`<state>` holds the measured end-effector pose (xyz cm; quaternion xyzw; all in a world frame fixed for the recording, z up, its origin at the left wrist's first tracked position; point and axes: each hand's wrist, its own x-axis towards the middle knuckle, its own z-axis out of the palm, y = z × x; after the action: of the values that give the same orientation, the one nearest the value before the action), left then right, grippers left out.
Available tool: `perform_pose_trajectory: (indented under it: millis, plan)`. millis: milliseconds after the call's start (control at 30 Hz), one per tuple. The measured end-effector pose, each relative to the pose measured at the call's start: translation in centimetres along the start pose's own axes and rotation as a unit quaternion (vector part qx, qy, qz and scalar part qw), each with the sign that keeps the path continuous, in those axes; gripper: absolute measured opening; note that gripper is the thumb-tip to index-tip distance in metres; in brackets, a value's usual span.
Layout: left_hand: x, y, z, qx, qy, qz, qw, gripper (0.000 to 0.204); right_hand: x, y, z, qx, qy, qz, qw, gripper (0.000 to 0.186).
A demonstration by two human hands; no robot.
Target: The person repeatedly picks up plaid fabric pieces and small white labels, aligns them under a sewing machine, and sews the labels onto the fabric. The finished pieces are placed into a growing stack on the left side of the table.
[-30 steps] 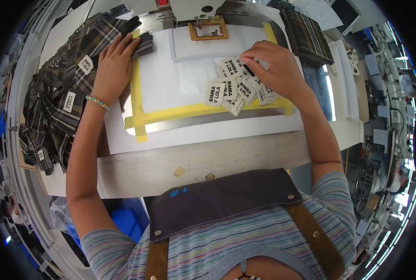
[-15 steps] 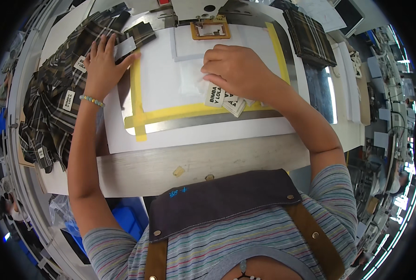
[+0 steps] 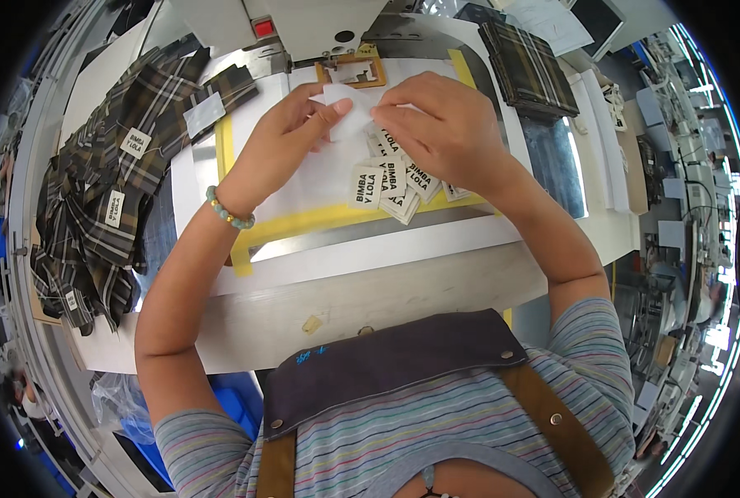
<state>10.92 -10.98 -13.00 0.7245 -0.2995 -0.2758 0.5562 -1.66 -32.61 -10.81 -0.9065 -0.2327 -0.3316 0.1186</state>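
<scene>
A thin white square piece [image 3: 349,106], paper or cloth, is raised between my two hands over the white work surface. My left hand [image 3: 285,137] pinches its left side, with the thumb on top. My right hand [image 3: 453,124] has its fingertips pressed together at the right edge of the same piece. Below my right hand lies a loose pile of cream fabric labels [image 3: 392,178] with dark lettering, partly covered by that hand. Just beyond my hands, an orange-brown frame [image 3: 378,73] sits under the machine head [image 3: 328,21].
Plaid cloth pieces [image 3: 96,195] with labels on them are heaped at left, one bearing a pale rectangle [image 3: 204,114]. A folded plaid stack [image 3: 529,70] stands at far right. Yellow tape [image 3: 303,222] borders the work area. A red switch [image 3: 263,27] is on the machine.
My left hand has left the plaid cloth and come right to the white piece. My right hand has lifted slightly away, showing more of the label pile and the white piece raised.
</scene>
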Motion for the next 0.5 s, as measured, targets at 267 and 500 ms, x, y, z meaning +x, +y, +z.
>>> perform_pose_trajectory:
  millis: [267,500]
  plan:
    - [1.1,0.1,1.2,-0.106,-0.061,0.052,0.991,0.028,-1.1,2.1,-1.4,0.141,0.028,0.184,0.972,0.019]
    - [1.6,-1.3,1.7,-0.065,-0.027,0.113,0.991,0.025,0.5,2.1,-1.3,0.306,-0.156,0.377,0.86,0.03]
